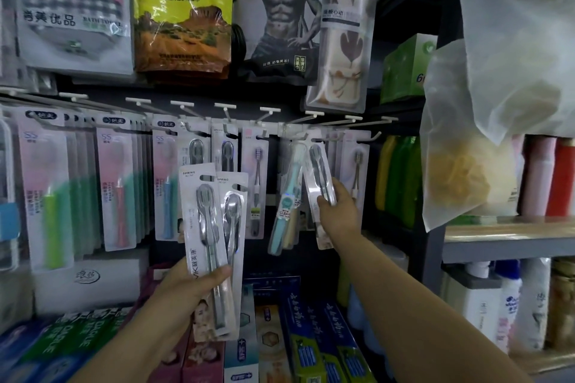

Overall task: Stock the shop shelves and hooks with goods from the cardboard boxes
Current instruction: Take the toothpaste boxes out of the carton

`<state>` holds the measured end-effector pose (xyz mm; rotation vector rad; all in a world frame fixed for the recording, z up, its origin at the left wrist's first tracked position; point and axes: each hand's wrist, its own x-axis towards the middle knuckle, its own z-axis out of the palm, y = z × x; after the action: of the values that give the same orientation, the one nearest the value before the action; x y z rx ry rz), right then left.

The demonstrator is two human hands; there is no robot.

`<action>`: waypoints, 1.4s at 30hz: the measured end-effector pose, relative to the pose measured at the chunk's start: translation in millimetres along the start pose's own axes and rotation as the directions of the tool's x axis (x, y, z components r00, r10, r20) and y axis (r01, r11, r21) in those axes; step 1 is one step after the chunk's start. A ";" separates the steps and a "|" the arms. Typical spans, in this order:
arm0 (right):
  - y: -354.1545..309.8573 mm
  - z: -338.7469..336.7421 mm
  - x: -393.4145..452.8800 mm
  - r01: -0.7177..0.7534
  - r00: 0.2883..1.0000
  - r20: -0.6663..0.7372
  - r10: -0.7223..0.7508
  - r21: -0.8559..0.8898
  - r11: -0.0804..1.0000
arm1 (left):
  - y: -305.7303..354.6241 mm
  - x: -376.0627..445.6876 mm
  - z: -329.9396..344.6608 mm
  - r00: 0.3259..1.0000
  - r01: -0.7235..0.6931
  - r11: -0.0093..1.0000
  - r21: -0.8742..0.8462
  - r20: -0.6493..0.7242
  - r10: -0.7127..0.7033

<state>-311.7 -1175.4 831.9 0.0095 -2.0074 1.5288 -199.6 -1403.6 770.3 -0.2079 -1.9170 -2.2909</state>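
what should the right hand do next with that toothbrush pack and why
Probably lift the pack so its hang slot slides onto the hook. The right hand holds it tilted just below the hooks, while the left hand holds two more packs waiting.

Two hands, left hand [183, 286] with two toothbrush packs [211, 246], right hand [337, 211] with one toothbrush pack [320, 177], four bath towel packs [183, 9] above, roughly ten hooks [225, 107].

1. The left hand [189, 286] is gripping two packs [214, 246], thumb across the front, forearm rising from the lower left.
2. The right hand [337, 211] is reaching up and forward, arm extended, pinching one pack [320, 177].
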 end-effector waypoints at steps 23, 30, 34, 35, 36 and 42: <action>24.4 -5.0 -7.9 -0.079 0.976 0.177 0.127 -0.256 0.963 | -1.6 6.2 -0.8 0.999 0.051 0.998 -0.049 0.010 -0.050; 23.0 -18.9 -71.4 0.101 0.980 0.179 -0.082 -0.096 0.990 | 1.1 5.9 22.8 0.999 0.030 0.997 -0.066 0.040 -0.027; 1.1 -24.6 -116.7 0.165 0.914 0.376 -0.153 0.000 0.986 | -1.4 6.0 40.8 0.997 0.007 0.997 -0.080 0.081 -0.001; -1.1 -23.6 -122.7 0.148 0.895 0.421 -0.146 0.027 0.989 | -1.5 5.0 45.2 0.995 0.007 0.997 -0.078 0.097 0.000; -2.2 -22.2 -126.6 0.123 0.881 0.454 -0.135 0.056 0.991 | -1.8 3.7 49.5 0.993 0.011 0.997 -0.073 0.115 -0.002; -0.1 -32.9 -122.3 0.032 0.900 0.434 -0.053 0.055 0.998 | -3.9 4.5 64.4 0.992 -0.012 0.998 0.060 0.129 0.004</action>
<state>-197.0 -1188.9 779.9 0.4503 -2.2902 1.6542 -204.0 -1339.7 778.7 -0.3640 -2.0387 -2.2620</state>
